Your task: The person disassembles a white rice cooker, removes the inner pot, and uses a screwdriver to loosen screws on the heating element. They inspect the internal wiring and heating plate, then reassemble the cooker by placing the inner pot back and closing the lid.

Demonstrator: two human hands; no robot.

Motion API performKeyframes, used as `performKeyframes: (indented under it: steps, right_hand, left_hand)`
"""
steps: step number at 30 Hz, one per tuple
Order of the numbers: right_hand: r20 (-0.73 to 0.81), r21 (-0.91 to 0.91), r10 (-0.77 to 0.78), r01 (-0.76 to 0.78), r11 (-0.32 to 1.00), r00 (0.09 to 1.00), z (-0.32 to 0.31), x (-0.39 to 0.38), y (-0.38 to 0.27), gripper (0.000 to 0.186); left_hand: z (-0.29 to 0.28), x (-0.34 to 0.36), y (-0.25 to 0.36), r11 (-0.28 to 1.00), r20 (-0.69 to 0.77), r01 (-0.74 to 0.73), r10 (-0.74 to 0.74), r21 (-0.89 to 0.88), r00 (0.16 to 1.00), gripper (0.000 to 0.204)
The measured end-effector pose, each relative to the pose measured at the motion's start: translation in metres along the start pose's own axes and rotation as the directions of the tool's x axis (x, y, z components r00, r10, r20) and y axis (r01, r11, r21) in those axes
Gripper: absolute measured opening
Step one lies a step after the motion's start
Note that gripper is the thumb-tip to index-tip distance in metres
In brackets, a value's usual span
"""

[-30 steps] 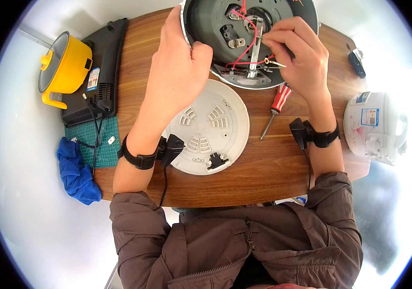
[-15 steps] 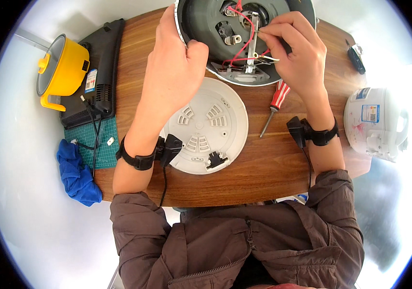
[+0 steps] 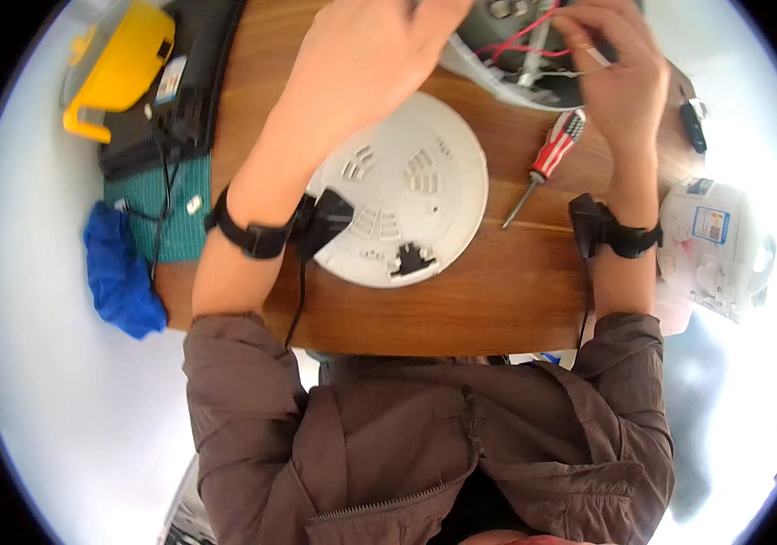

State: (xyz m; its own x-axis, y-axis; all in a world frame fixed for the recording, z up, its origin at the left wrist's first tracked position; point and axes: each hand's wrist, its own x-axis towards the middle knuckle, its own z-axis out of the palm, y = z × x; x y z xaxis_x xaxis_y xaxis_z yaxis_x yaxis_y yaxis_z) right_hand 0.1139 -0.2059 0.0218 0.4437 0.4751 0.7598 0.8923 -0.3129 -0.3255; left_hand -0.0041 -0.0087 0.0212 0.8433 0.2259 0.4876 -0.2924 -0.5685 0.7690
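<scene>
At the top edge is a grey, open appliance shell (image 3: 484,77), with red wires (image 3: 520,41) and a metal bracket inside it. My left hand (image 3: 370,64) reaches over the shell's left side; its fingertips are blurred and cut off by the frame. Over the right part of the shell, my right hand (image 3: 629,86) has its fingers bent together beside the wires. A thin, pale wire end shows by them, but what they pinch is too blurred to make out. Nearer me lies a round white base plate (image 3: 415,204) with vent slots and a black fitting (image 3: 411,261).
A red-and-white-handled screwdriver (image 3: 549,163) lies right of the plate. On the left are a yellow pot (image 3: 129,68), a black appliance (image 3: 197,91), a green mat (image 3: 187,182) and a blue cloth (image 3: 120,272). At right stand a white cooker (image 3: 702,245) and a small black tool (image 3: 692,123).
My left hand has left its grip on the shell's left rim and moved farther across at the top. The whole view has shifted, taking the shell partly out of frame. My right hand stays by the wires.
</scene>
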Motion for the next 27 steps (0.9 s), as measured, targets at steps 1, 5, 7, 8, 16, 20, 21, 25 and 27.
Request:
performKeyframes:
  steps: [1, 5, 7, 8, 16, 20, 21, 25, 27]
  right_hand:
    - [-0.015, -0.031, 0.003, -0.003, 1.0, 1.0, 0.001, -0.003, 0.005, 0.012]
    - [-0.028, 0.012, 0.039, -0.038, 0.999, 0.999, 0.012, -0.01, 0.007, 0.011]
    - [-0.029, 0.082, 0.108, -0.105, 0.991, 0.994, 0.015, -0.013, 0.008, 0.011]
    - [-0.038, 0.092, 0.093, -0.089, 0.992, 0.995, 0.017, -0.012, 0.01, 0.011]
    - [-0.007, -0.005, -0.01, 0.01, 1.0, 1.0, 0.007, -0.008, 0.012, 0.012]
    - [-0.095, 0.072, -0.081, 0.088, 0.994, 0.992, 0.015, -0.007, 0.018, 0.012]
    - [-0.045, 0.037, -0.055, 0.056, 0.998, 0.997, 0.004, -0.004, -0.002, 0.011]
    - [0.005, 0.091, 0.021, -0.022, 0.996, 1.0, 0.005, -0.006, 0.012, 0.011]
    - [-0.019, -0.079, 0.617, -0.616, 0.784, 0.787, 0.023, 0.006, 0.018, 0.009]
  left_hand:
    - [0.005, 0.002, -0.006, 0.994, -0.029, 0.012, -0.01, 0.104, 1.0, 0.072]
    - [0.005, 0.004, -0.023, 0.975, -0.041, 0.098, -0.092, 0.201, 0.995, 0.091]
    - [0.004, 0.001, -0.029, 0.975, -0.029, 0.1, -0.097, 0.2, 0.995, 0.094]
    - [0.003, 0.002, -0.031, 0.975, -0.022, 0.096, -0.094, 0.201, 0.995, 0.096]
    - [0.003, 0.0, -0.019, 0.992, 0.002, 0.058, -0.058, 0.109, 0.998, 0.076]
    - [0.004, -0.002, -0.017, 0.998, -0.01, 0.045, -0.044, 0.043, 0.999, 0.065]
    - [0.006, 0.001, -0.023, 0.999, -0.014, 0.032, -0.032, 0.017, 0.999, 0.063]
    - [0.011, 0.002, -0.037, 0.998, -0.026, -0.055, 0.054, -0.031, 0.998, 0.059]
    - [0.01, 0.001, -0.036, 1.0, -0.02, -0.002, 0.002, -0.007, 1.0, 0.058]
